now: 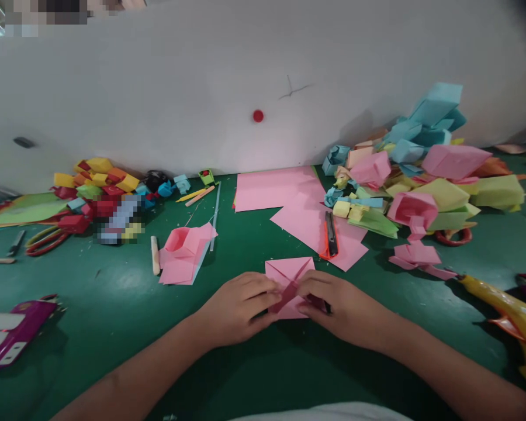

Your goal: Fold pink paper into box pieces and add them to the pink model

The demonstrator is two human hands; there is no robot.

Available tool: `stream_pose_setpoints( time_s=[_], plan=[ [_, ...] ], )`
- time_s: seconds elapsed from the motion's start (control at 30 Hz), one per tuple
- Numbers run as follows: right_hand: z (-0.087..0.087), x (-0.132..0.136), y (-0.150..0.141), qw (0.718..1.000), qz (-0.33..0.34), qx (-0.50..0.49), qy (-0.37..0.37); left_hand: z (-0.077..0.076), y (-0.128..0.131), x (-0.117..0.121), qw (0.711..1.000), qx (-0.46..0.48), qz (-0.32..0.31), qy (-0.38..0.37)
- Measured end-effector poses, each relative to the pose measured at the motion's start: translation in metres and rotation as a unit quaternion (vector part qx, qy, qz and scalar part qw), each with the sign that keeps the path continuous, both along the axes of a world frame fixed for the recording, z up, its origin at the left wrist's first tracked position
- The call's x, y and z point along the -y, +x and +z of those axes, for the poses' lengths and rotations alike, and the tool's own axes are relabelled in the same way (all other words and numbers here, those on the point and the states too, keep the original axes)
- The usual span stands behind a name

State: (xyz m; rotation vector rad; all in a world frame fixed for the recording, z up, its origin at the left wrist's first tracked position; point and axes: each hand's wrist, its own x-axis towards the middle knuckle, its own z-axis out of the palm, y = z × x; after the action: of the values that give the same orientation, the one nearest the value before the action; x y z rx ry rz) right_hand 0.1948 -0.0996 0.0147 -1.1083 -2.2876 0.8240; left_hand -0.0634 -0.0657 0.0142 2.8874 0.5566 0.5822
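Pink square (290, 295) sits on bench (127, 269) between left hand (239, 310) and right hand (344, 303). Both grips half-curled over its edges; can't tell if pinching. Uneven pressure could skew creases; dark bit (328, 307) by right thumb could snag.

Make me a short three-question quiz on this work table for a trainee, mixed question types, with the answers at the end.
1. True or false: the left hand and the right hand both touch the folded pink paper.

2. What lies on the angled pink sheets?
A) a wooden stick
B) an orange-and-black cutter
C) a purple-and-white tool

3. Fill in the colour: the round spot on the pale wall is ____.

Key: 1. True. 2. B. 3. Red.
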Motion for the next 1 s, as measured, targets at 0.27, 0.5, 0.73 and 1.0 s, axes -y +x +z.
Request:
stream_pose_setpoints(
  time_s=[0.27,0.5,0.73,1.0],
  plan=[
    [-0.003,-0.001,0.000,0.999,-0.025,0.011,-0.020,-0.001,0.000,0.001,1.000,-0.018,-0.017,0.000],
    [-0.011,-0.003,-0.004,0.998,-0.027,0.034,0.050,-0.005,0.004,0.006,0.999,-0.020,0.030,0.014],
    [-0.011,-0.004,-0.005,0.999,-0.052,0.009,0.006,-0.006,0.005,0.006,0.998,-0.030,0.011,0.059],
    [-0.012,-0.004,-0.005,0.995,-0.091,0.026,-0.031,-0.003,0.002,0.006,0.988,-0.018,-0.053,0.141]
  ],
)
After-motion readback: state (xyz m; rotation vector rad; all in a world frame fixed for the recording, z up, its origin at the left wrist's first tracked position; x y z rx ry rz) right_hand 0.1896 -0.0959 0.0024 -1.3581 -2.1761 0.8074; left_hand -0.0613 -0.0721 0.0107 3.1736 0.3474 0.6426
